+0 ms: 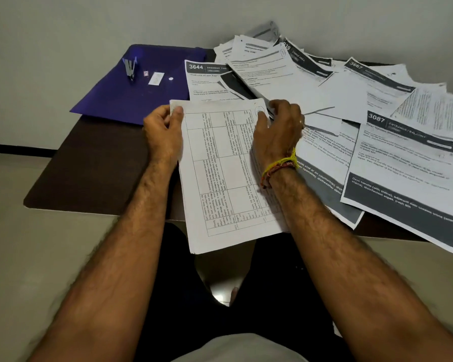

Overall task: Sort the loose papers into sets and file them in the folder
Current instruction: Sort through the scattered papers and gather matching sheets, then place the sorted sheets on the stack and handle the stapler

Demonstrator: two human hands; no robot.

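Note:
A stack of white sheets printed with a table (220,173) lies lengthwise at the table's near edge, overhanging it toward me. My left hand (164,134) grips the stack's far left corner. My right hand (277,129) pinches its far right corner, thumb on top. A blue plastic folder (110,100) lies flat at the far left of the table, shut with a white snap button. Loose printed papers (363,118) with dark headers and numbers such as 3644 and 3087 spread in an overlapping heap across the right half of the table.
A stapler (130,67) and a small box of staples (156,78) rest on the folder. The dark brown table (94,176) stands against a grey wall. Some loose sheets hang over the table's right front edge. My legs are under the table.

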